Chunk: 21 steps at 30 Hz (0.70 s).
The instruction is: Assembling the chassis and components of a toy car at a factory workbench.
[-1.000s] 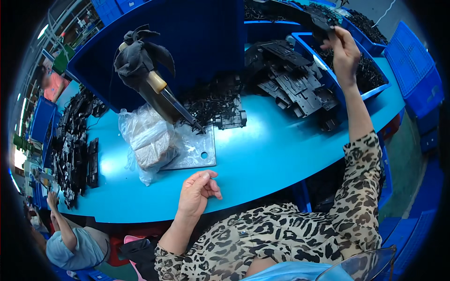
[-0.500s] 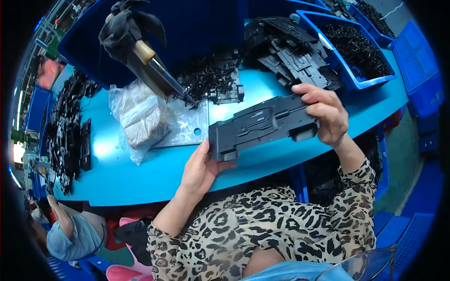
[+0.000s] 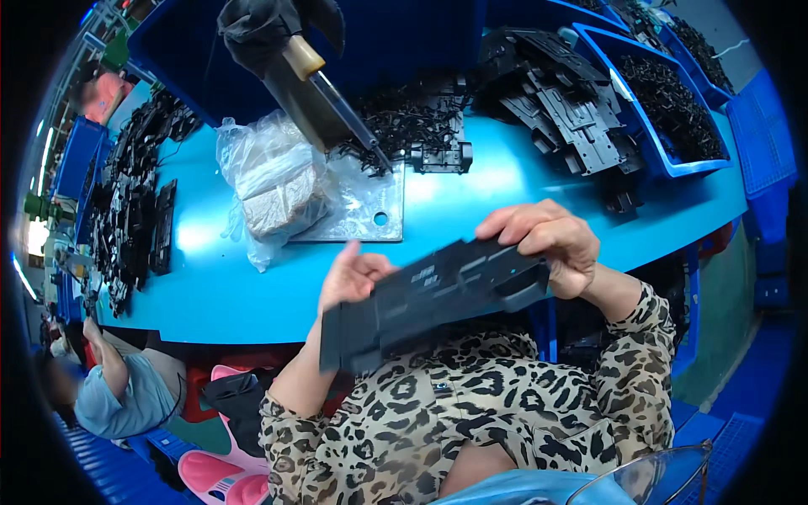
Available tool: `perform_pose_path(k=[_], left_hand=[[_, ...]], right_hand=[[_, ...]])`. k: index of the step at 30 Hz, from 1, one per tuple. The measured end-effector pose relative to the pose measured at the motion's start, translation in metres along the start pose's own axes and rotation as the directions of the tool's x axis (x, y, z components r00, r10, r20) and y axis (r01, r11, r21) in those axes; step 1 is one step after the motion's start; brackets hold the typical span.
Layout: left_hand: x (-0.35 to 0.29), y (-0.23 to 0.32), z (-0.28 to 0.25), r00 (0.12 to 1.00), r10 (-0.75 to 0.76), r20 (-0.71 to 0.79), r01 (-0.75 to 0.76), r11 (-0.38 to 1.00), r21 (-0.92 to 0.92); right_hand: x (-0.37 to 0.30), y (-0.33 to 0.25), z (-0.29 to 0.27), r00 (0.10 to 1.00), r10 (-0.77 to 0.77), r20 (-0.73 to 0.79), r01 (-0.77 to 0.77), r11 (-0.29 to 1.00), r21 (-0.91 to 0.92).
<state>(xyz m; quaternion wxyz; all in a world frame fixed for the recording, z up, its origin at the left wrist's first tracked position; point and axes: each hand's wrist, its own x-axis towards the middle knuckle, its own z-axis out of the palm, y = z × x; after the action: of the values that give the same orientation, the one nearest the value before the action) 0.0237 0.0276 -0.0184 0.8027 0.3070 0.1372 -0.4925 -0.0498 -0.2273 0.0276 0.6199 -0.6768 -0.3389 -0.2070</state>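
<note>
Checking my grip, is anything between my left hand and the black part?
Nothing visible stands between your left hand and the black part in your right hand; whether the left touches it, I can't tell.

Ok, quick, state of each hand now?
Left hand: partly behind the black part; grip cannot be told.
Right hand: closed, holding the black part by one end.

The right hand (image 3: 551,248) has come from far right to the near edge of the surface (image 3: 210,295), the part (image 3: 446,290) drawn toward the torso (image 3: 471,387), its left end now lowered across the left forearm (image 3: 305,379), ungripped by the left hand (image 3: 349,278).
</note>
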Motion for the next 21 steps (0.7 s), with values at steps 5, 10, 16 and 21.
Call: perform_pose_path(k=[5,10,16,21], left_hand=[[-0.01,-0.009,0.034,0.885,-0.214,0.413,0.116,0.961,0.249],[0.001,-0.016,0.03,0.973,0.079,0.218,-0.102,0.99,0.094],[-0.003,-0.017,0.029,0.95,0.272,0.153,-0.298,0.936,0.187],[0.0,-0.015,0.035,0.962,0.269,0.055,-0.273,0.958,0.092]], right_hand=[[0.005,0.022,0.014,0.991,0.089,0.095,-0.086,0.996,-0.03],[0.017,0.046,0.002,0.976,0.209,0.06,-0.122,0.757,-0.641],[0.048,0.085,-0.01,0.837,0.436,-0.33,-0.512,0.411,-0.755],[0.071,0.114,-0.015,0.805,0.463,-0.371,-0.553,0.359,-0.752]])
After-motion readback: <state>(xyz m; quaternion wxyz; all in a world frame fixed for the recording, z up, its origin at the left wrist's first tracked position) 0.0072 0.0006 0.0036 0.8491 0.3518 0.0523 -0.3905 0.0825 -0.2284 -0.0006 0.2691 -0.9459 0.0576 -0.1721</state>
